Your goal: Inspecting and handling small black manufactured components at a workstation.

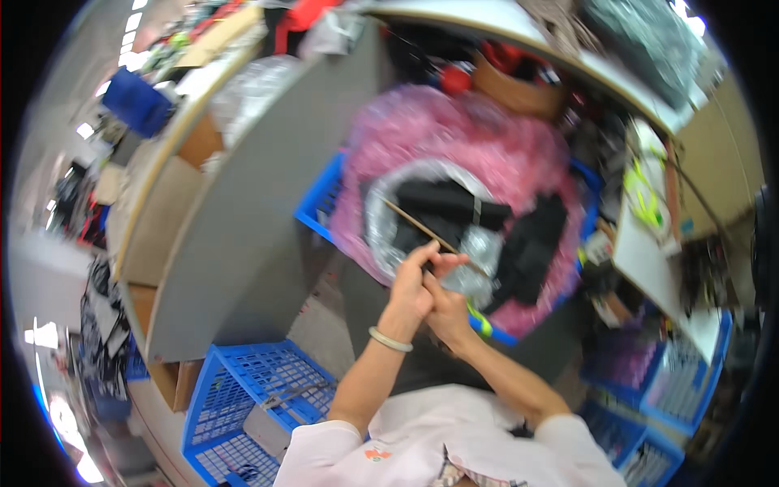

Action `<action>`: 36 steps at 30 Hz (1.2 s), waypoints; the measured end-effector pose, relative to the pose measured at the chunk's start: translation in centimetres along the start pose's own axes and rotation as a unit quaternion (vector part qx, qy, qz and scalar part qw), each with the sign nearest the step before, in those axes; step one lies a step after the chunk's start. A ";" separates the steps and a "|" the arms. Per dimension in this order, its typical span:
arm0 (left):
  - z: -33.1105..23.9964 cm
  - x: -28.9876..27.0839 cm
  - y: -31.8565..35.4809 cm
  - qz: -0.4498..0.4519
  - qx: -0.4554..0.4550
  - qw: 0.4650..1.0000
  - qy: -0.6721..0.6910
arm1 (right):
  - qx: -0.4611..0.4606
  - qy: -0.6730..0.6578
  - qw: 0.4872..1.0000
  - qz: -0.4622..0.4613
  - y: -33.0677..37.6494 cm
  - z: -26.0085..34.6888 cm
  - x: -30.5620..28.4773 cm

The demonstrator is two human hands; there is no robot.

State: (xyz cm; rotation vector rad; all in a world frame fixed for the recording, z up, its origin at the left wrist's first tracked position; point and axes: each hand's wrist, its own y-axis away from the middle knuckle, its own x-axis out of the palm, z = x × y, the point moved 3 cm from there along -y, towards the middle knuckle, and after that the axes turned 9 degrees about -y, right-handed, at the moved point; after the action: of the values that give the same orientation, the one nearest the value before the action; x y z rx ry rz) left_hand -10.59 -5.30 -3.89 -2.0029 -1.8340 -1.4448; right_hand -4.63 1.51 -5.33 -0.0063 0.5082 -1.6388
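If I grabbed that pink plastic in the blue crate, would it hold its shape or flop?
The pink plastic would probably flop: it looks crumpled and bulges over the rim of the blue crate. It seems thin, so likely light by itself. Its shine suggests a slippery surface, and the black bundles lying in it could slide.

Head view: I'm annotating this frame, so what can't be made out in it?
Anything between the left hand and right hand: head view, hidden by the hands.
Whether the thin brown stick is gripped: head view, blurred.
Floor of the blue crate: head view, covered by pink plastic.
Near end of the blue basket: head view, cut by lower edge.
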 end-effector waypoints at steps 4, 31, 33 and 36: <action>-1.2 -2.5 -0.4 0.000 0.061 0.994 -0.095 | 0.329 -0.238 0.865 0.295 -1.7 1.7 -2.9; 0.3 -6.5 -1.6 -0.168 -0.042 0.977 0.124 | -0.034 0.219 0.944 0.244 0.1 0.6 -1.1; 1.3 -7.3 -1.7 -0.129 0.020 0.989 0.076 | -0.001 0.249 0.927 0.282 0.8 0.3 -0.4; 3.1 -6.0 -0.9 -0.108 0.037 0.993 0.022 | 0.014 0.223 0.948 0.226 -0.2 -1.8 1.2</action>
State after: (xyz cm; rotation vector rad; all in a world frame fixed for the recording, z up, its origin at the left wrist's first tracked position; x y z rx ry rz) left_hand -8.67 -7.65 -9.98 -1.7705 -2.1074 -1.4333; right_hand -5.53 0.92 -7.27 0.4809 0.7671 -1.1899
